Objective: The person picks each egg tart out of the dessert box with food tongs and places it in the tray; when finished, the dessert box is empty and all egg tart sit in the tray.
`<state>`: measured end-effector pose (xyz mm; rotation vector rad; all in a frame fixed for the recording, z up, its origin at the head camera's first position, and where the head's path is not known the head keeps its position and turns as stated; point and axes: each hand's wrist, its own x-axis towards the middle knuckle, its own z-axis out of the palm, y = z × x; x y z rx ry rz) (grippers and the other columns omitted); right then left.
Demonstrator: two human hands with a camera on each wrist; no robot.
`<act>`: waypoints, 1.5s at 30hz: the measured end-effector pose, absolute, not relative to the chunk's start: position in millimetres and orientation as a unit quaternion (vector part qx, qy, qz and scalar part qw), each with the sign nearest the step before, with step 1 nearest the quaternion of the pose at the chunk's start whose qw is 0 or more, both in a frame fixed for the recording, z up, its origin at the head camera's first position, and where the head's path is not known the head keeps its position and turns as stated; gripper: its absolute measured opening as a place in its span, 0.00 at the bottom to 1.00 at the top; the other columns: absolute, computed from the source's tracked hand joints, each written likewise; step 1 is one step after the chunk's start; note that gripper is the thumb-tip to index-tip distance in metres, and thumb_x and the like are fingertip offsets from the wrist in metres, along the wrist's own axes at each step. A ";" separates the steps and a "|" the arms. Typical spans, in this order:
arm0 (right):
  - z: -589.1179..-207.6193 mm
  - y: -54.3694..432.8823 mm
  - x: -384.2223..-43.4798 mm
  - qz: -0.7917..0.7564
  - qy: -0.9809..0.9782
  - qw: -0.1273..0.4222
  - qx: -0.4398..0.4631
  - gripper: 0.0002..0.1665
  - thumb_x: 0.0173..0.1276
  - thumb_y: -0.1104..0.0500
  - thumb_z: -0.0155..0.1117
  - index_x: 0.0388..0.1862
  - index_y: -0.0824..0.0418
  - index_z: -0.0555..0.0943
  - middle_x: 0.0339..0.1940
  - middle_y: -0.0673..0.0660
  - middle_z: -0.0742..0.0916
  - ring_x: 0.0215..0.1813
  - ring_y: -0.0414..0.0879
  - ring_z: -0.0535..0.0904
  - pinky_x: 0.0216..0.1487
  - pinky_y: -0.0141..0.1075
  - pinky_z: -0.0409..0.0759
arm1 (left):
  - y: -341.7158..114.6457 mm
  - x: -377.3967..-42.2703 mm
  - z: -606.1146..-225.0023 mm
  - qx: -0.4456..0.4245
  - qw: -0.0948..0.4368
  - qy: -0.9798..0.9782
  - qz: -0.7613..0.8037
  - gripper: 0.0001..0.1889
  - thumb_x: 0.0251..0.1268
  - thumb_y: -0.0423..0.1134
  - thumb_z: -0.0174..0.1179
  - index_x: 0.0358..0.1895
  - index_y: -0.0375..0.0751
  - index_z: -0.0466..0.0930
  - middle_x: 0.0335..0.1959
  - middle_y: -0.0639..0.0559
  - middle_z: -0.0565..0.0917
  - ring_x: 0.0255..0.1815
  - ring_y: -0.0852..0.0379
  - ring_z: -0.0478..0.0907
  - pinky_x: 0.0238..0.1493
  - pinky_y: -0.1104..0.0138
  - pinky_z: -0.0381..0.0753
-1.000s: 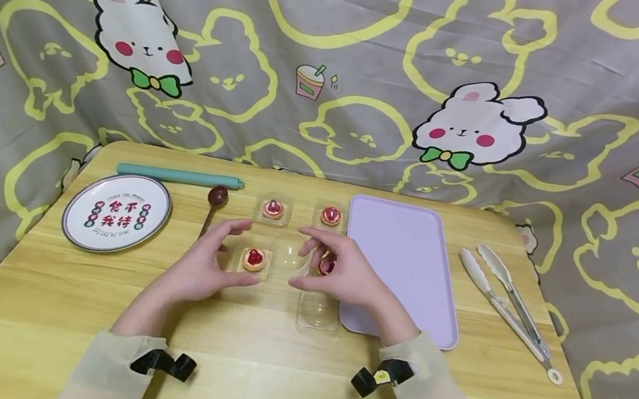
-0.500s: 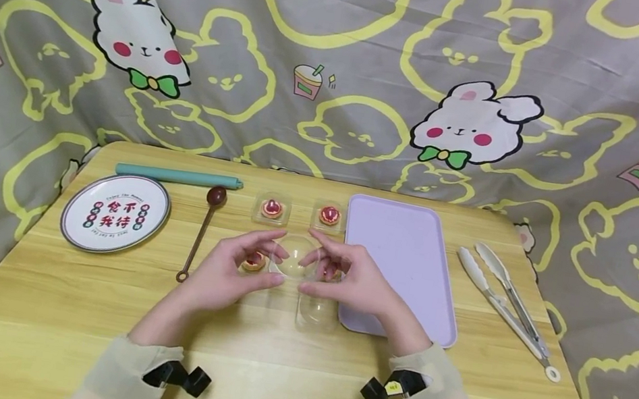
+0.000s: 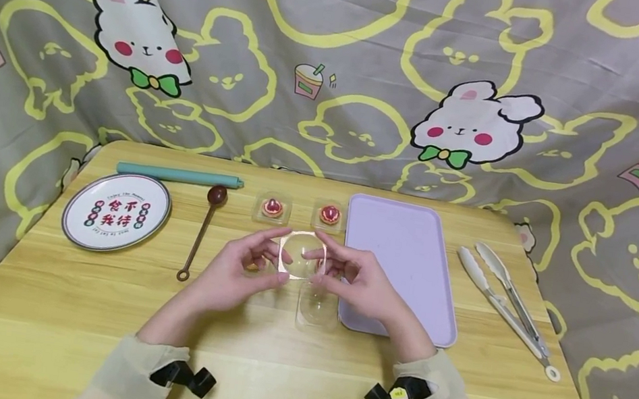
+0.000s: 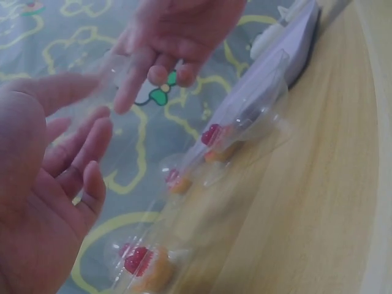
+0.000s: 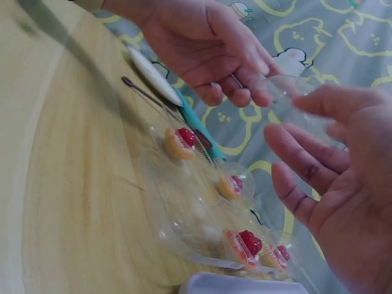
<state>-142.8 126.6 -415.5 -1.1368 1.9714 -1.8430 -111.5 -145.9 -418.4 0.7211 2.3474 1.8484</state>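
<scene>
A clear plastic dome lid (image 3: 303, 252) is held up over the table, between both hands. My left hand (image 3: 236, 269) pinches its left edge between thumb and fingers, and my right hand (image 3: 361, 284) pinches the right edge. Below them, a berry tart (image 5: 181, 142) sits in a clear tray at the left, partly hidden by the left hand in the head view. Another tart (image 5: 246, 243) lies beneath the right hand, its open clear lid (image 3: 318, 307) extending toward me. Farther back, two tarts (image 3: 273, 207) (image 3: 330, 215) sit under clear domes.
A white plate with printed characters (image 3: 117, 215), a teal rod (image 3: 178, 175) and a brown spoon (image 3: 207, 224) lie on the left. A lilac tray (image 3: 402, 269) is right of the tarts, with metal tongs (image 3: 507, 301) beyond it. A patterned curtain (image 3: 371, 50) hangs behind the table.
Both hands came together from either side onto the clear lid's edges. The lid then rose off the table and tilted toward the camera, with the hands shifting slightly right.
</scene>
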 end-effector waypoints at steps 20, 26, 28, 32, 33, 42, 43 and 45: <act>-417.5 124.4 -135.7 -0.594 0.737 0.078 -0.313 0.18 0.78 0.73 0.61 0.63 0.72 0.84 0.71 0.66 0.80 0.71 0.60 0.77 0.65 0.37 0.80 | -143.4 -111.9 -421.4 0.240 -0.033 0.803 0.544 0.15 0.75 0.29 0.64 0.60 0.40 0.88 0.66 0.48 0.84 0.65 0.47 0.82 0.63 0.55 0.82; -420.2 124.2 -135.5 -0.611 0.725 0.080 -0.308 0.19 0.79 0.74 0.58 0.65 0.72 0.82 0.67 0.65 0.83 0.68 0.61 0.81 0.64 0.36 0.81 | -142.3 -111.5 -423.0 0.229 -0.017 0.802 0.552 0.16 0.76 0.26 0.61 0.59 0.42 0.89 0.64 0.46 0.84 0.66 0.51 0.82 0.67 0.59 0.78; -420.5 124.4 -134.8 -0.614 0.721 0.089 -0.308 0.20 0.80 0.73 0.57 0.68 0.71 0.81 0.61 0.66 0.86 0.61 0.62 0.85 0.61 0.37 0.83 | -142.4 -111.5 -423.9 0.228 -0.009 0.804 0.549 0.17 0.77 0.27 0.61 0.62 0.41 0.87 0.61 0.45 0.86 0.63 0.50 0.84 0.65 0.57 0.80; -421.8 125.8 -133.9 -0.610 0.720 0.109 -0.313 0.28 0.76 0.74 0.61 0.73 0.69 0.76 0.66 0.65 0.84 0.58 0.60 0.87 0.59 0.39 0.85 | -143.3 -111.7 -425.5 0.236 0.008 0.807 0.541 0.23 0.72 0.30 0.68 0.69 0.41 0.82 0.61 0.42 0.87 0.61 0.48 0.84 0.63 0.53 0.82; -422.2 126.2 -133.9 -0.609 0.718 0.114 -0.316 0.30 0.74 0.75 0.63 0.75 0.69 0.74 0.70 0.65 0.82 0.58 0.61 0.87 0.60 0.40 0.85 | -143.7 -111.6 -425.9 0.238 0.012 0.808 0.539 0.26 0.70 0.31 0.70 0.70 0.41 0.81 0.61 0.43 0.86 0.62 0.48 0.84 0.63 0.52 0.82; -420.9 126.2 -132.3 -0.606 0.714 0.121 -0.330 0.43 0.69 0.72 0.73 0.81 0.67 0.67 0.72 0.65 0.80 0.57 0.63 0.87 0.62 0.47 0.84 | -145.1 -111.4 -426.6 0.245 0.020 0.804 0.542 0.38 0.63 0.40 0.78 0.77 0.45 0.74 0.67 0.50 0.83 0.62 0.51 0.84 0.65 0.49 0.80; -421.0 126.0 -132.5 -0.609 0.711 0.120 -0.329 0.45 0.68 0.73 0.73 0.82 0.67 0.66 0.71 0.66 0.80 0.57 0.63 0.87 0.61 0.48 0.84 | -145.0 -111.5 -426.5 0.242 0.022 0.803 0.545 0.41 0.63 0.40 0.78 0.79 0.47 0.72 0.66 0.51 0.84 0.61 0.50 0.84 0.65 0.48 0.80; -421.7 126.0 -133.0 -0.615 0.707 0.118 -0.329 0.49 0.66 0.75 0.74 0.83 0.66 0.63 0.67 0.67 0.83 0.56 0.63 0.87 0.59 0.48 0.85 | -144.9 -111.3 -425.8 0.233 0.028 0.804 0.547 0.46 0.59 0.40 0.80 0.81 0.51 0.67 0.66 0.55 0.84 0.60 0.51 0.85 0.65 0.47 0.80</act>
